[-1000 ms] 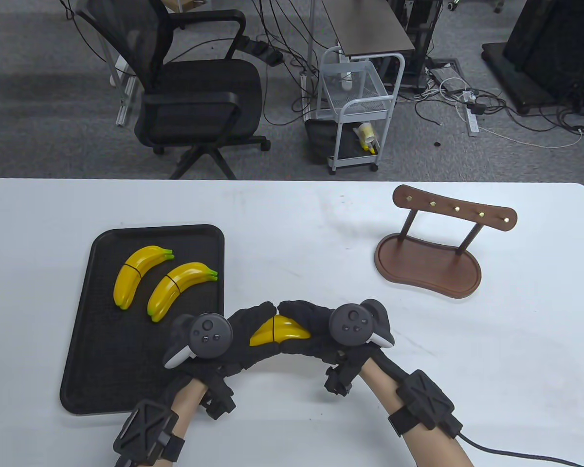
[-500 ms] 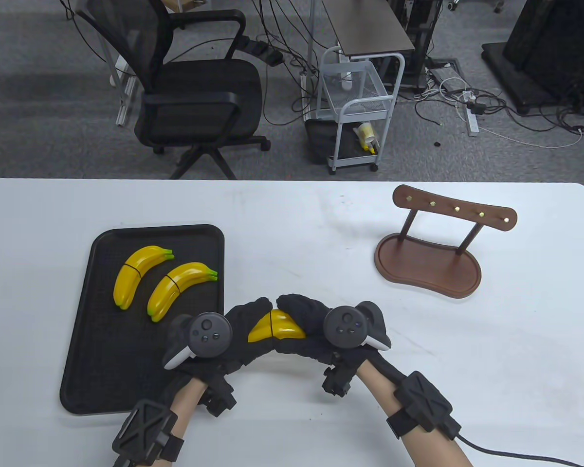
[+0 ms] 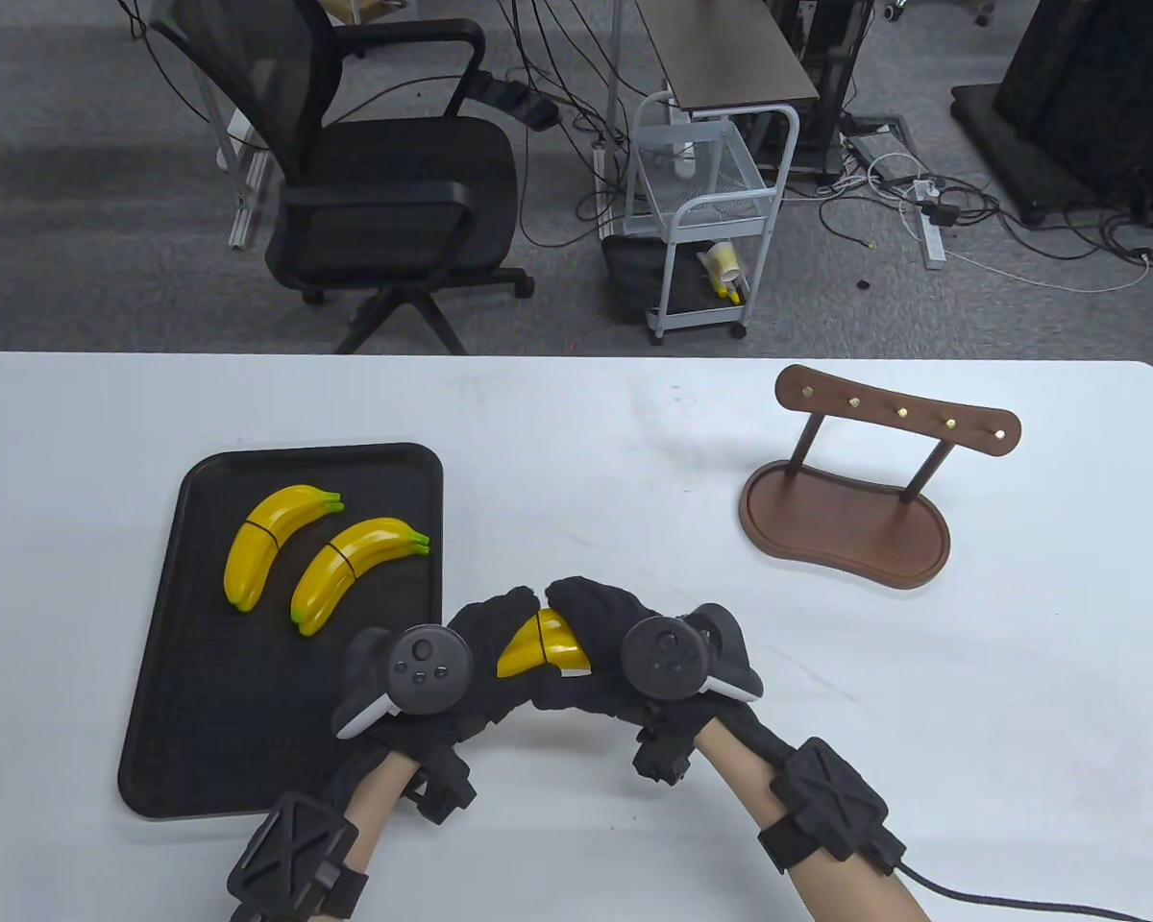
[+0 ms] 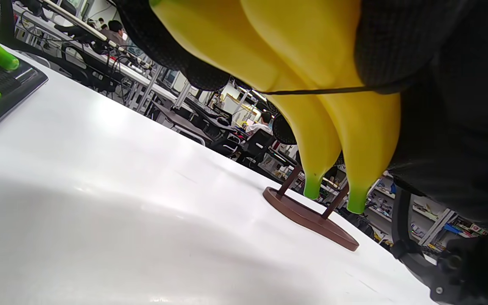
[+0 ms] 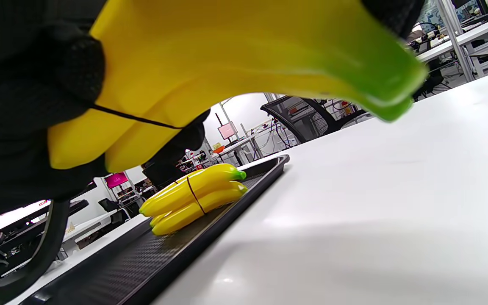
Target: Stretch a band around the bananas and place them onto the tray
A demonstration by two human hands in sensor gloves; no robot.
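A pair of yellow bananas [image 3: 543, 645] is held above the white table [image 3: 634, 461], just right of the black tray [image 3: 168, 730]. The left hand [image 3: 471, 663] and the right hand [image 3: 605, 639] are curled round it from either side. A thin black band [image 4: 311, 90] is seen across the pair. Two banded bunches [image 3: 322, 557] lie on the tray.

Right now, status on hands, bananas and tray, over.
Left hand and right hand both grip the banana bunch, lifted off the table. Black band already round it. Tray holds two banded bunches; near half free, path clear.
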